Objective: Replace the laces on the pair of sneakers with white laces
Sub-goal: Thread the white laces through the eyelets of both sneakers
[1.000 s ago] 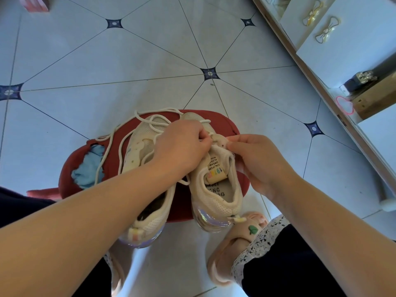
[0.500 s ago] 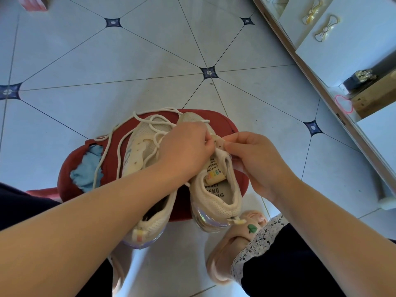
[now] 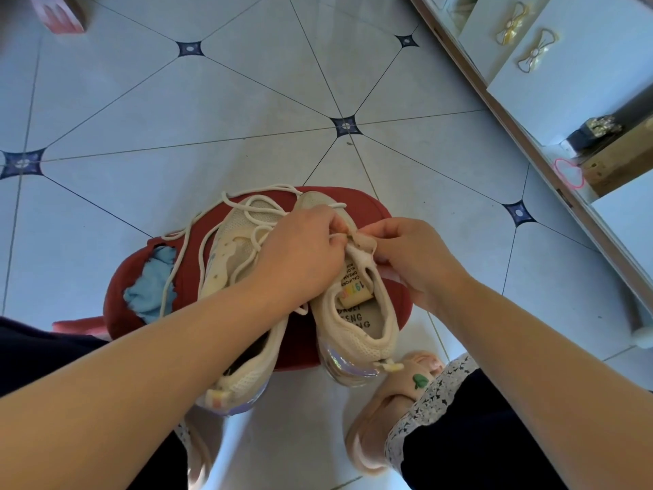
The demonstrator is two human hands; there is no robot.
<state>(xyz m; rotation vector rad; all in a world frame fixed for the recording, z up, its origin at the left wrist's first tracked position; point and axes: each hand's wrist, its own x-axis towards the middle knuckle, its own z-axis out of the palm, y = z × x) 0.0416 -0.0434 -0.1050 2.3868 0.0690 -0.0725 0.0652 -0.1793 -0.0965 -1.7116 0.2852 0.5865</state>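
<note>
Two cream mesh sneakers stand side by side on a red stool (image 3: 392, 277), toes pointing away from me. The right sneaker (image 3: 357, 327) shows its printed tongue and insole. My left hand (image 3: 300, 256) pinches a cream lace (image 3: 337, 236) at that shoe's upper eyelets. My right hand (image 3: 413, 256) pinches the shoe's tongue and eyelet flap from the right. The left sneaker (image 3: 233, 249) lies partly under my left forearm, with loose cream lace (image 3: 183, 249) trailing off it over the stool.
A light blue cloth (image 3: 152, 288) lies on the stool's left side. The stool stands on a pale tiled floor (image 3: 247, 111). My slippered right foot (image 3: 385, 412) is just in front. A white cabinet (image 3: 565, 83) runs along the right, and a pink box (image 3: 60, 12) sits far left.
Both hands stay at the top of the right sneaker with only small finger shifts. The shoes and loose laces have not visibly moved.
</note>
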